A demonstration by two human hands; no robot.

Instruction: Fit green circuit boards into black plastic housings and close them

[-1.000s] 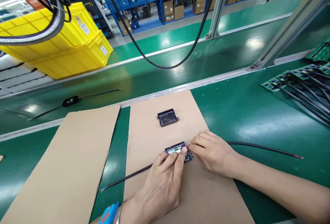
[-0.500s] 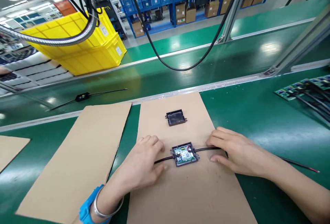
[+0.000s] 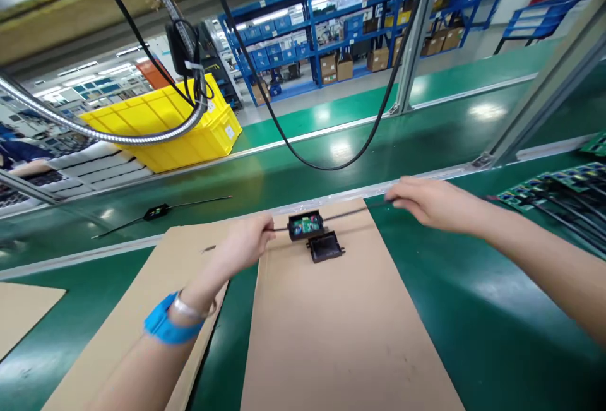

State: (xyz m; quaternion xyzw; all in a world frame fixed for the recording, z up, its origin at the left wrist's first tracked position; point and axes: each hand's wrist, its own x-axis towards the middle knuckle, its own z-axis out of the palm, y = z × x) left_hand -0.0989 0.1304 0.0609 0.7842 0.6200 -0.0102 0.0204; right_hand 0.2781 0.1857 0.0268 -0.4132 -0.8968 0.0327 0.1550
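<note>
Two hands are spreading two cables: the fingers of the left hand are gripping one cable, those of the right hand another cable. One open circuit-board case is apparently hanging between, just beyond one black shell. Keeping it level is probably calling for even tension. Three cardboard sheets are lying on the bench.

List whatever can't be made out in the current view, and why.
All in the head view:
- Components in the open black box: small and blurred.
- Part of the right cable: covered by the blurred right hand.
- Writing on the label of the yellow crate: too small.
- Rest of the green circuit boards: cut off by the right edge.
</note>
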